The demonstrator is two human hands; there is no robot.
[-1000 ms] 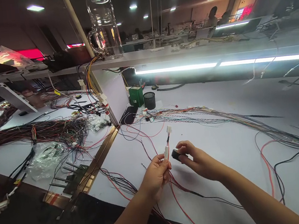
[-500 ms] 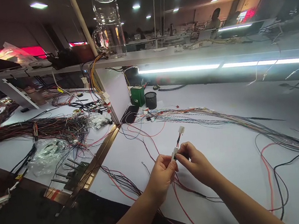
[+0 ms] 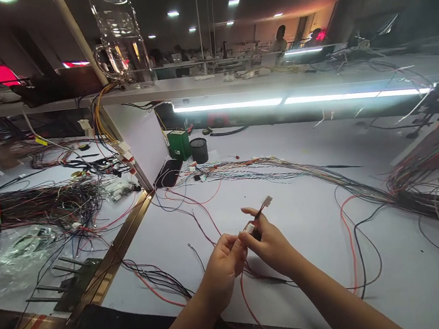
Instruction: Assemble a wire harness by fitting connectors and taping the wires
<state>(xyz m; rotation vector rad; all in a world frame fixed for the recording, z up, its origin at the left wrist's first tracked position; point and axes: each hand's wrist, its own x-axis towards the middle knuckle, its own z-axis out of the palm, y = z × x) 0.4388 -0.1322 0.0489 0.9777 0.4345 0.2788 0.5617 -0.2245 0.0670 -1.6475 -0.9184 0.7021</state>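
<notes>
Both hands meet low over the white bench. My left hand (image 3: 221, 267) pinches a red and black wire pair just under a small white connector (image 3: 248, 228). My right hand (image 3: 268, 243) is closed around the same spot, fingers wrapped over the connector and a dark piece I can barely see. A second white connector (image 3: 266, 201) sticks up on short wires above my right fingers. The red wire (image 3: 247, 302) trails down from my hands toward the bench's near edge.
A long multicoloured wire harness (image 3: 325, 178) runs across the bench to a tangle at right (image 3: 438, 185). A green box (image 3: 179, 144) and black mesh cup (image 3: 199, 150) stand at the back. Loose red and black wires (image 3: 353, 244) loop at right. Another wire-covered bench (image 3: 48, 207) lies left.
My hands have closed together: the right hand, which held a black roll apart from the connector, now wraps over it. The view has swung to the right.
</notes>
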